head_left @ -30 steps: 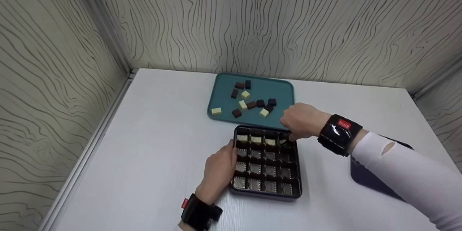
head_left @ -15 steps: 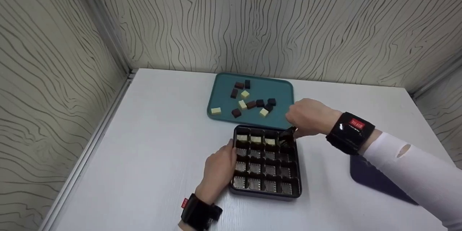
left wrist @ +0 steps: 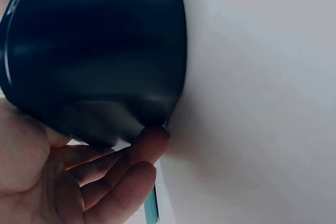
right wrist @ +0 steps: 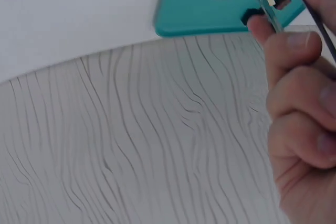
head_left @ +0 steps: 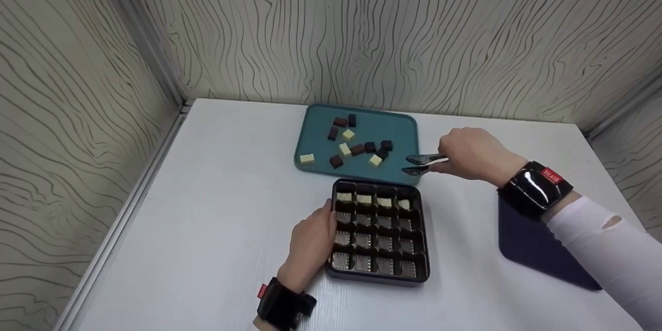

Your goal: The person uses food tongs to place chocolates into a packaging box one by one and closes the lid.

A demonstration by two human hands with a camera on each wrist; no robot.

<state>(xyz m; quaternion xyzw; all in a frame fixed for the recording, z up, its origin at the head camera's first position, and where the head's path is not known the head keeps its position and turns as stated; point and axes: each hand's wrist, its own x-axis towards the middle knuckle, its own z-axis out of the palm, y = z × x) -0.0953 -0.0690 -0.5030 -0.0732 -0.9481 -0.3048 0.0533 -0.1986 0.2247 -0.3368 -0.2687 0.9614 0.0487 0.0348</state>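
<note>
My right hand [head_left: 473,152] grips a pair of dark tongs [head_left: 425,159] over the right edge of a teal tray [head_left: 323,114]. The tong tips stand apart with nothing between them. On the tray lie white, brown and black chocolate pieces [head_left: 358,150]. In front of it is a dark square box [head_left: 380,276] with a divided insert, its back row of compartments holding white chocolates [head_left: 384,201]. My left hand [head_left: 310,240] holds the box by its left side. In the left wrist view, its fingers [left wrist: 123,182] touch the outer wall, while the thumb is hidden behind the box.
A dark purple flat lid or tray [head_left: 538,253] lies at the right of the white table [head_left: 222,201], partly under my right forearm. Patterned wall panels [head_left: 248,36] rise behind the table and at both sides.
My right hand has drawn the tongs out of the box's back-right compartment, up and to the right. A white piece now shows in that compartment. The left hand stays at the box.
</note>
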